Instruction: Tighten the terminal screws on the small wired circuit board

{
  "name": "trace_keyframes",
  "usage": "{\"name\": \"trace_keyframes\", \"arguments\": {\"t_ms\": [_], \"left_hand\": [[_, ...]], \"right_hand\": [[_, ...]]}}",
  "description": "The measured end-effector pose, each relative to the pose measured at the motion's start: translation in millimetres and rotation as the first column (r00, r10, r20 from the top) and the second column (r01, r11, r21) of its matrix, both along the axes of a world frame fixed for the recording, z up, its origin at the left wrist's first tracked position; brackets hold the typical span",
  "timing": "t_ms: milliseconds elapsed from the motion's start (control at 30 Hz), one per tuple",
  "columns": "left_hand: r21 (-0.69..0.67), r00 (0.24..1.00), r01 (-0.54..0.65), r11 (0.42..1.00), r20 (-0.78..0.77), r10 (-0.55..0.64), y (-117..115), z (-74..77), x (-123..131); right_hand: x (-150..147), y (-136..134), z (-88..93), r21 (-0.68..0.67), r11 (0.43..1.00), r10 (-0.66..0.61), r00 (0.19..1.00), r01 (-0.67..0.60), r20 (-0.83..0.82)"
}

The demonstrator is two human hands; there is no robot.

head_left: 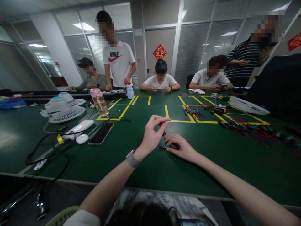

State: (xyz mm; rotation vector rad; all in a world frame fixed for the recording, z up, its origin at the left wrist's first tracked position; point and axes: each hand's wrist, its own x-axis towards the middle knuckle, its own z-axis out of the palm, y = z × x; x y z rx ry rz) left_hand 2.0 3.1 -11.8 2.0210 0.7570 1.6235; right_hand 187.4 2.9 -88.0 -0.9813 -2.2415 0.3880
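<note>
My left hand (154,131) is closed around the top of a small screwdriver (164,133) with a red-orange and black handle. The screwdriver stands upright, its thin shaft pointing down at a small green circuit board (162,146) on the table. Whether the tip touches a screw is too small to tell. My right hand (180,147) rests on the table with thumb and fingers pinched at the board's right side. Part of the board is hidden by these fingers, and a dark shape lies under the palm.
On the green table (113,166) left of my hands lie a phone (101,133), a white earbud case (82,138), a power strip (78,129) and cables. A bottle (100,103) and fans (66,110) stand beyond. Wired boards (249,133) lie right. Several people sit or stand opposite.
</note>
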Motion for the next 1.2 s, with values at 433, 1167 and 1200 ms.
{"name": "trace_keyframes", "arguments": {"t_ms": [433,1167,1200], "left_hand": [[0.004,0.999,0.051,0.999,-0.019,-0.051,2.0,-6.2,2.4],[0.002,1.0,-0.002,1.0,-0.026,0.002,-0.6,-2.5,0.9],[-0.004,1.0,0.01,1.0,-0.027,-0.01,-0.2,-2.7,0.8]], "right_hand": [[0.0,0.7,-1.4,-0.015,1.0,0.001,1.0,-0.001,-0.011],[0.2,1.1,-2.3,-0.013,1.0,-0.004,1.0,0.004,-0.01],[0.1,1.1,-2.2,-0.012,1.0,-0.003,1.0,0.002,-0.01]]}}
